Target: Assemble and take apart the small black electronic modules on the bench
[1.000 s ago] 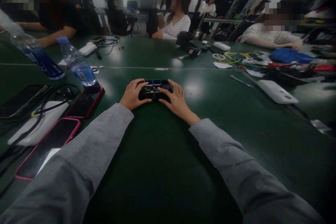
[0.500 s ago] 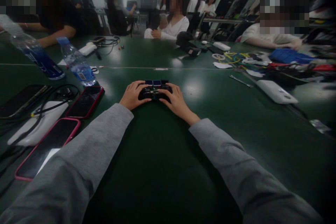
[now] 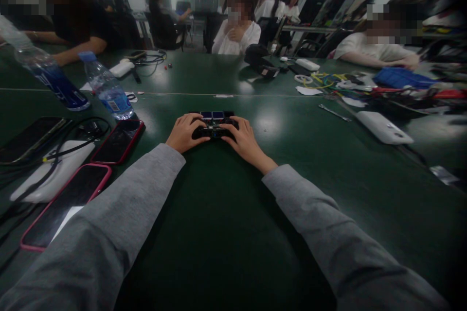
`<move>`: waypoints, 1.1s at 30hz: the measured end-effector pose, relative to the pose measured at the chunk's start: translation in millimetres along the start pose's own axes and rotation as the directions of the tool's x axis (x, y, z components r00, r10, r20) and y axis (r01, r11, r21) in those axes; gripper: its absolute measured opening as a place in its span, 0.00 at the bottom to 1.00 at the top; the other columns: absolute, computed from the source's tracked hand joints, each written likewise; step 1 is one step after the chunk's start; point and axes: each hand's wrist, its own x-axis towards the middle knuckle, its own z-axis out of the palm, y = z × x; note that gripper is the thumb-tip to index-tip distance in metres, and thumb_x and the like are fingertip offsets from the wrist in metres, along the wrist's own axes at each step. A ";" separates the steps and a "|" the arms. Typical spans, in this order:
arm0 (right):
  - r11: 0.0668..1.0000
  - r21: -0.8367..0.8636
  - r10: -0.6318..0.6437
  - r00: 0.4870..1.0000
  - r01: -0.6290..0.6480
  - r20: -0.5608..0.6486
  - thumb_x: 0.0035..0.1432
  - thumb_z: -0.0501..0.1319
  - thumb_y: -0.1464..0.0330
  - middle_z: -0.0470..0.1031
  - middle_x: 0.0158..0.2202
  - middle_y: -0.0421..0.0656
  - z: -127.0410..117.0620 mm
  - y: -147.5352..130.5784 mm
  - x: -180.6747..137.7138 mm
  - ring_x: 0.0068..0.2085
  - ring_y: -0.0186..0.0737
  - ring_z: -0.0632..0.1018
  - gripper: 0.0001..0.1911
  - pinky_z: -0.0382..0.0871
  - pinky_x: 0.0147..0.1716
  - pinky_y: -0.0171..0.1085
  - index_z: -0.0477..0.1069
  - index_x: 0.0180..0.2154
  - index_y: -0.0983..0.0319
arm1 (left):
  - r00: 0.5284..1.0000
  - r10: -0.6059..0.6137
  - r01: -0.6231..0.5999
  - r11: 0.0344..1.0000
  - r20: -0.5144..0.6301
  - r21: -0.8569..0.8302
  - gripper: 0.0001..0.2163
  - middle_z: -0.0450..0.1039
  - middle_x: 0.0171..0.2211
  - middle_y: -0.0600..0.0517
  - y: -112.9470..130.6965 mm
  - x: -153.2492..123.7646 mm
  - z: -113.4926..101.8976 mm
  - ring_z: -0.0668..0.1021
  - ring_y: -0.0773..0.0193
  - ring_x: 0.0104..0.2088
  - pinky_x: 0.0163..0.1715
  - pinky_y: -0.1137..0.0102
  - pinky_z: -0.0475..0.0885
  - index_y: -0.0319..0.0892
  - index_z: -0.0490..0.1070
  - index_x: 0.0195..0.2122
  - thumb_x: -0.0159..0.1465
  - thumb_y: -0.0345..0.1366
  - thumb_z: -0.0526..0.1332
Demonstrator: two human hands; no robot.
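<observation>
On the dark green table, between my two hands, is a small black electronic device (image 3: 214, 129) with exposed parts in the middle and two dark blue rectangular panels along its far edge. My left hand (image 3: 185, 132) wraps its left end, thumb along the near side and fingers over the top. At the right end my right hand (image 3: 243, 135) grips it the same way, fingers across the top and thumb at the near edge. The fingers cover both ends, so the device's full outline is hidden.
To my left lie a red-edged phone (image 3: 118, 142), a pink-cased phone (image 3: 67, 206), a white power bank (image 3: 54, 170) with cables, and two bottles, one a water bottle (image 3: 111, 92). A wrench (image 3: 334, 112) and a white box (image 3: 384, 127) lie right. People sit across the table.
My hands and the device stay in nearly the same place. Across the table, the person in white has raised their hands to the chest.
</observation>
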 end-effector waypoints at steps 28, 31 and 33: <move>0.994 -0.100 0.044 0.999 -0.044 0.001 0.69 0.55 0.61 0.51 0.65 0.47 2.2 -1.8 -0.2 0.65 0.59 0.56 0.22 0.61 0.58 0.58 0.56 0.63 0.47 | 1.000 -0.012 0.012 1.000 0.001 0.016 0.23 0.68 0.56 0.45 -1.8 0.4 1.4 0.69 0.47 0.57 0.54 0.50 0.65 0.50 0.66 0.56 0.63 0.50 0.64; 0.994 -0.096 0.054 0.999 -0.053 0.004 0.69 0.55 0.61 0.50 0.65 0.47 1.7 -1.9 -0.3 0.65 0.59 0.56 0.23 0.61 0.58 0.58 0.55 0.63 0.46 | 1.000 -0.017 0.017 1.000 -0.009 0.014 0.21 0.68 0.55 0.45 -2.6 0.7 2.0 0.70 0.48 0.56 0.54 0.50 0.65 0.50 0.68 0.54 0.63 0.50 0.64; 0.994 -0.095 0.056 0.998 -0.055 0.004 0.69 0.55 0.61 0.50 0.65 0.47 0.8 -2.3 -0.4 0.65 0.59 0.56 0.23 0.61 0.58 0.58 0.55 0.63 0.47 | 1.000 -0.012 0.013 1.000 -0.010 0.018 0.20 0.68 0.55 0.45 -3.0 0.7 2.1 0.70 0.48 0.56 0.53 0.51 0.65 0.49 0.68 0.53 0.63 0.49 0.64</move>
